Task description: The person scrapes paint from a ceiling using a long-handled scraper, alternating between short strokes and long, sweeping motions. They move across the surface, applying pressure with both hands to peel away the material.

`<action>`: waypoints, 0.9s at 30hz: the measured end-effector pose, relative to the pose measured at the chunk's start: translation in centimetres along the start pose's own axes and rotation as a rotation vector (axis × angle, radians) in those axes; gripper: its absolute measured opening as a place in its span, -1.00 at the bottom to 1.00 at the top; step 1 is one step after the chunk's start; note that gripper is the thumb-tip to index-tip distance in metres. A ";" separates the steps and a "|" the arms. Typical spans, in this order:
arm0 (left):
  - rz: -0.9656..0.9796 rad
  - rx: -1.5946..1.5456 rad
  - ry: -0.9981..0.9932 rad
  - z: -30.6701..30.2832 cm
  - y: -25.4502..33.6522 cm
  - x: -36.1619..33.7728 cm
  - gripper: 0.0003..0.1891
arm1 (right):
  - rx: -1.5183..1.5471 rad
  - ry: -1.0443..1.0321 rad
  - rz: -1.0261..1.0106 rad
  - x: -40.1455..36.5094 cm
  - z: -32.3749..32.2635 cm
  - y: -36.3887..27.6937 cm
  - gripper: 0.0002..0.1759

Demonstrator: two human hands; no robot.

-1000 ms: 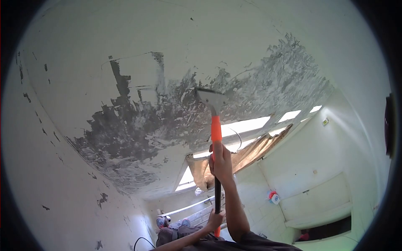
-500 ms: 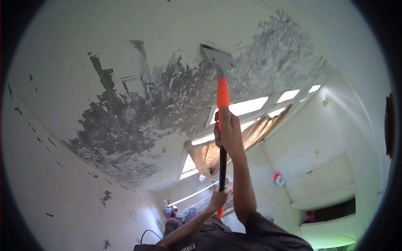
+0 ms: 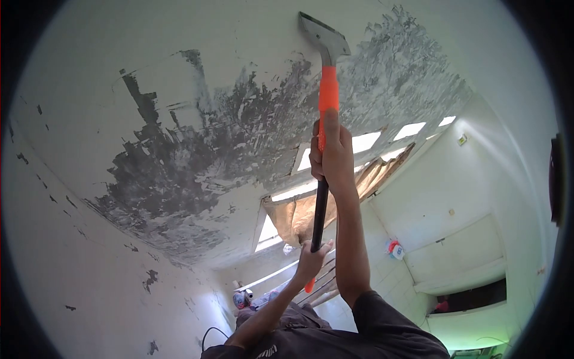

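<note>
The right hand (image 3: 332,157) is closed around the scraper (image 3: 327,90) handle high up, and the left hand (image 3: 311,261) grips its lower end; the blade touches the ceiling (image 3: 149,48) at the far edge of the scraped grey patch

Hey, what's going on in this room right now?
A person holds a long-handled scraper up against the ceiling. The right hand grasps the handle high up, at the bottom of the orange section, and the left hand holds it near the bottom end. The metal blade lies against white paint at the edge of a large grey scraped patch. A tan curtain hangs by the bright window.
</note>
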State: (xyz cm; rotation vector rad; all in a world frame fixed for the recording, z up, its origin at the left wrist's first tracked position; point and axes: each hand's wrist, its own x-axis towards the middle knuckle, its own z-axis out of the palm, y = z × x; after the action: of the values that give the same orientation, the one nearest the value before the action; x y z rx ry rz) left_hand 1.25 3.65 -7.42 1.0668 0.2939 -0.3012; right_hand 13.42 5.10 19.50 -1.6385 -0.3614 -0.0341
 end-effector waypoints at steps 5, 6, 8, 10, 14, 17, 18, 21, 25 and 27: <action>-0.051 -0.045 -0.007 -0.4 -6.2 -1.2 -0.56 | -0.237 0.075 -0.289 -1.5 0.9 9.4 -0.48; -0.037 -0.059 -0.018 -0.4 -6.9 -1.7 -0.56 | -0.141 0.016 -0.104 -2.9 1.3 9.6 -0.48; -0.008 -0.088 -0.043 -0.5 -8.3 -2.9 -0.58 | -0.051 -0.026 0.089 -4.3 1.7 9.0 -0.49; -0.005 -0.028 -0.004 -0.2 -6.1 -1.7 -0.56 | -0.281 0.068 -0.250 -2.0 0.9 7.0 -0.47; 0.138 0.058 0.006 0.8 3.2 -0.2 -0.50 | -0.120 0.079 -0.080 1.3 -0.1 -0.7 -0.52; 0.319 0.210 -0.021 0.9 1.5 0.7 -0.52 | -0.136 0.082 -0.112 1.1 0.1 2.0 -0.61; 0.194 0.080 -0.036 0.7 -0.5 0.2 -0.56 | -0.313 0.103 -0.335 0.6 0.3 4.5 -0.58; -0.018 -0.060 -0.052 0.1 -5.4 -2.1 -0.61 | -0.422 0.138 -0.414 -2.9 1.8 9.5 -0.45; -0.091 -0.184 -0.164 0.6 -6.8 -3.0 -0.60 | -0.140 0.082 0.013 -4.8 2.0 10.6 -0.45; -0.039 -0.127 -0.070 1.9 -2.6 -3.1 -0.61 | -0.152 0.118 -0.038 -3.2 1.8 7.5 -0.44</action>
State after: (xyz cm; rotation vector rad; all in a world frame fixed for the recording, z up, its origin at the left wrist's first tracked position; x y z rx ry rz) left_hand -2.47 1.05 -7.50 0.9248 0.2680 -0.3493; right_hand 11.91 5.73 11.33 -1.7709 -0.3048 -0.1900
